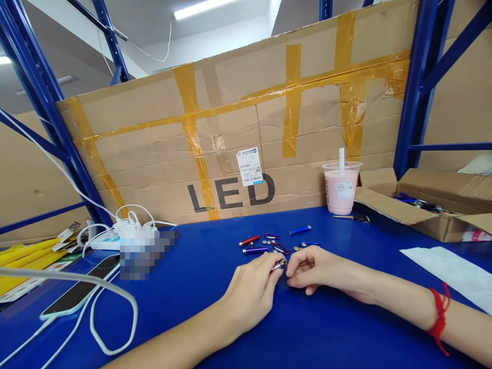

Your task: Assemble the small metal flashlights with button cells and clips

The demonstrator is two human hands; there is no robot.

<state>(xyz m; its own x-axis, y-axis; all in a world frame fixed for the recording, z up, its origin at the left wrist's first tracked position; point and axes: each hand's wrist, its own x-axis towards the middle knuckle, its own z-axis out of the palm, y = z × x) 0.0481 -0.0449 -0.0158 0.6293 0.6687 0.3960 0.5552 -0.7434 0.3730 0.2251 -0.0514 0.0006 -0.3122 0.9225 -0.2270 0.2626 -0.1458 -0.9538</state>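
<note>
My left hand [253, 287] is closed on a small silver metal piece [280, 264], pinched between thumb and fingers; its exact kind is unclear. Close beside it, my right hand [319, 269] has its fingers curled, with thumb and index fingertip near the piece. Whether anything is in that pinch is hidden. Just beyond the hands lie a red metal tube [249, 240], a purple one [255, 250] and a blue one [300, 230]. Among them are a purple carabiner [271, 236], a red carabiner [281, 248] and several small silver discs [295, 248] like button cells.
A pink drink cup [340, 189] with a straw stands at the back, keys [351, 219] beside it. An open carton [442, 225] and white paper [449, 269] lie right. On the left are a phone [80, 287], cables and a power strip [103, 240]. Taped cardboard [154, 169] walls the back.
</note>
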